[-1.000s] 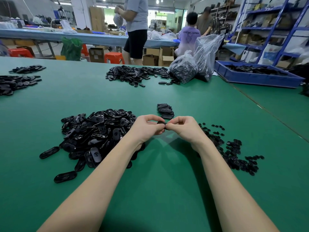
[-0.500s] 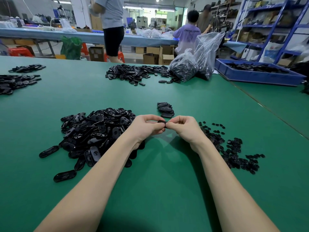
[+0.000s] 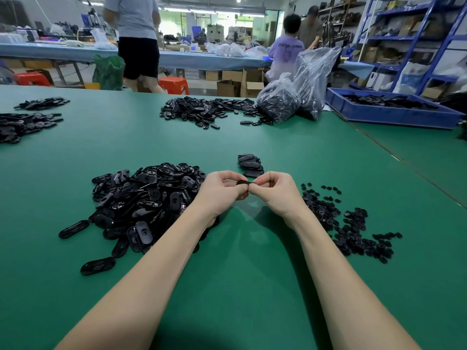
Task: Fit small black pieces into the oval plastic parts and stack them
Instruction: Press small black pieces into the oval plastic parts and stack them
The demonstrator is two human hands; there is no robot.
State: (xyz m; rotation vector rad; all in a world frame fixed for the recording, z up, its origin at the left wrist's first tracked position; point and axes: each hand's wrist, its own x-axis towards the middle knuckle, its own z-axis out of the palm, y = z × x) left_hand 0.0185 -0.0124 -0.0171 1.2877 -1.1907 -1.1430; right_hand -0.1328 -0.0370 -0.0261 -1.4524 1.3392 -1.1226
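Both hands meet above the green surface, fingertips together around one black oval part. The left hand has its fingers curled over the part's left end, thumb underneath, pinching it. The right hand mirrors it, fingers bent down onto the part's right end in a tight pinch. Only a short dark stretch of the part shows between the two sets of fingertips; whether a small black piece sits in it cannot be told

Just beyond the hands, touching nothing but the surface, lies a short stack of oval parts. To the left, near the left wrist, spreads a big heap of loose oval parts, with a few strays lying apart at its near edge. To the right, beside the right forearm, a scatter of small black pieces trails away toward the near right

Farther back sit another heap of black parts, two clear bags of parts and a blue tray
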